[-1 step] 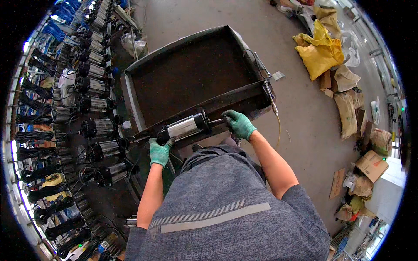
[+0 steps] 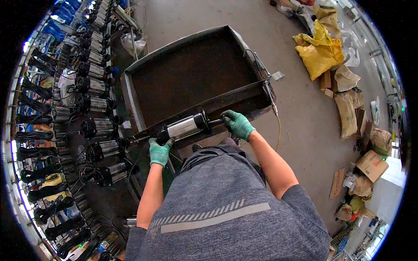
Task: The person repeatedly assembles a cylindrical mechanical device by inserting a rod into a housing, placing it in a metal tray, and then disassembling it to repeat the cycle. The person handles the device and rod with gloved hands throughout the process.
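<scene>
- Green-gloved left hand (image 2: 160, 152) and right hand (image 2: 237, 124), fingers clamped on a silver cylindrical pump (image 2: 183, 127).
- Pump rests on the dark metal tray (image 2: 130, 102) rim.
- Yellow sacks (image 2: 320, 52) and brown cardboard boxes (image 2: 372, 164) lie on the floor right.

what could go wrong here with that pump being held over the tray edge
1. The silver pump is held at its two ends only, left hand and right hand, over the near wall of the dark metal tray; a slipping glove could let it knock against that wall.
2. Rows of similar pumps and coiled black cables crowd the floor at the person's left, so a sideways step could snag or topple one.
</scene>
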